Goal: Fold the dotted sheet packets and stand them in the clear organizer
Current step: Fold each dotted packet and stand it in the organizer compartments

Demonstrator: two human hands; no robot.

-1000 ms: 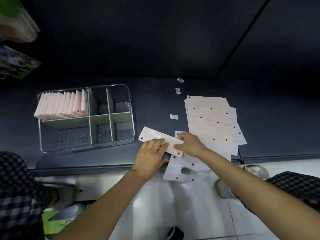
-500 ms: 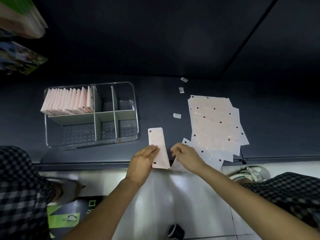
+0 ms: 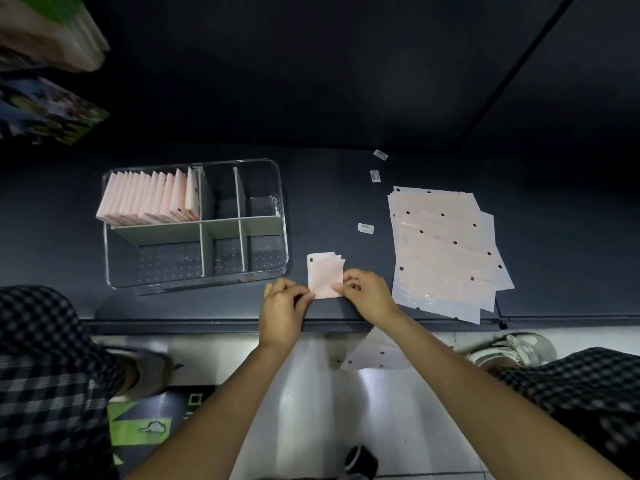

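A pale pink dotted sheet packet [image 3: 324, 274], folded into a small rectangle, lies near the front edge of the dark table. My left hand [image 3: 281, 308] pinches its lower left corner. My right hand [image 3: 366, 296] pinches its lower right edge. The clear organizer [image 3: 277, 188] with grey dividers stands to the left. Its back left compartment holds a row of several folded packets [image 3: 149, 199] standing upright. A loose stack of flat dotted sheets [image 3: 446, 251] lies on the right of the table.
Three small white labels [image 3: 365, 228] lie on the table between organizer and sheets. One dotted sheet [image 3: 372, 355] lies on the white floor below the table edge. My checked trouser legs and shoes flank the view. Colourful packages [image 3: 48, 109] sit at upper left.
The long folded strip was turned from slanting to upright, then folded again into a short rectangle. Both hands now pinch its lower corners. A sheet that was under my right hand now lies on the floor.
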